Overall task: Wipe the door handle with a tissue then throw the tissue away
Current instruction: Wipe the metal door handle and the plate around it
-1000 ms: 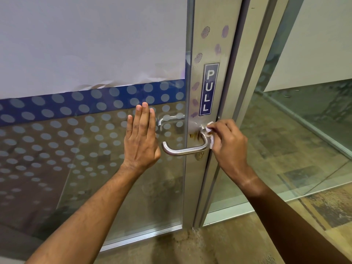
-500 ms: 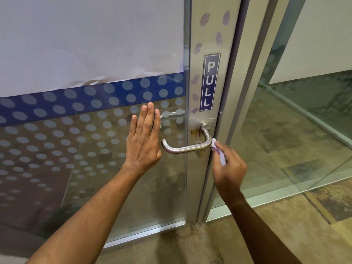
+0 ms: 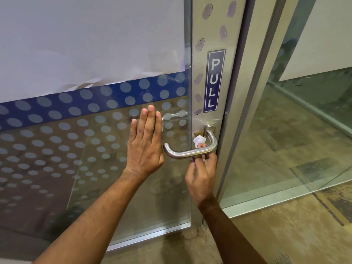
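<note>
A brushed steel lever door handle (image 3: 182, 153) sticks out from the aluminium door frame, under a blue PULL sign (image 3: 214, 81). My right hand (image 3: 202, 176) reaches up from below the handle and pinches a small white tissue (image 3: 199, 140). The tissue shows behind the lever, near the handle's inner bend. My left hand (image 3: 144, 143) lies flat with straight fingers against the glass door panel (image 3: 76, 149), just left of the handle's free end.
Purple fingerprint smudges (image 3: 200, 44) dot the door frame above the sign. A second handle (image 3: 171, 117) shows through the glass on the far side. A fixed glass panel (image 3: 304, 130) stands to the right. Worn concrete floor (image 3: 285, 235) lies below.
My right hand went from the handle's base down to the right of the lever, then came back under it and pushed the tissue up behind the lever. My left hand stayed on the glass.
</note>
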Demonstrator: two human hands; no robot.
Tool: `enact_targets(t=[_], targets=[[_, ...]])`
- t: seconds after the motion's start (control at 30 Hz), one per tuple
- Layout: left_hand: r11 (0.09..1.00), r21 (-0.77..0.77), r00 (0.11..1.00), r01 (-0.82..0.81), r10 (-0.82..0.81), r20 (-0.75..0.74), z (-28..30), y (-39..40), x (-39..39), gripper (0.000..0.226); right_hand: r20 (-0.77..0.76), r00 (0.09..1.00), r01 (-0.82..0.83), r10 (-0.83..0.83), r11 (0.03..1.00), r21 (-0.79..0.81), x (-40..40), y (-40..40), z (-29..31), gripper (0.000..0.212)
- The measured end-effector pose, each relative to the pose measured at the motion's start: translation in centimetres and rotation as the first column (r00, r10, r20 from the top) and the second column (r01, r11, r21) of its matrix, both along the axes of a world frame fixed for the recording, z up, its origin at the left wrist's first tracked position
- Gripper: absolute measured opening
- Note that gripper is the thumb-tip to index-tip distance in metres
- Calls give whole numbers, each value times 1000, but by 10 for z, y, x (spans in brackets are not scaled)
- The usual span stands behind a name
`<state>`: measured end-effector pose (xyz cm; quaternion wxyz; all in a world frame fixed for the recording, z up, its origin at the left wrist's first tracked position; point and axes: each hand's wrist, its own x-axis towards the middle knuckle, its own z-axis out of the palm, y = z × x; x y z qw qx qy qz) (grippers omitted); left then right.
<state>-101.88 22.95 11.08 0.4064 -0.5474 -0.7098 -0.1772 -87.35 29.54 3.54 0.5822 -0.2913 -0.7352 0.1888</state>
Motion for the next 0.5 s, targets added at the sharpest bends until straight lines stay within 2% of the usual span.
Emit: enact_targets(t=[0.1,0.33,0.5], targets=[[1000,-1,1000,-11,11,-5,-1,1,0,86,60,998,-38,36,999,32,-1,4,-4,31],[1000,4,1000,-21,21,-23,-2,2,-2,88,346,935,-134,74,979,151,-5,19,-5,73],[999,8,999,-34,34,-33,-4,3,-4,101,456,890,-143,27,965,220,-7,32,-4,82]])
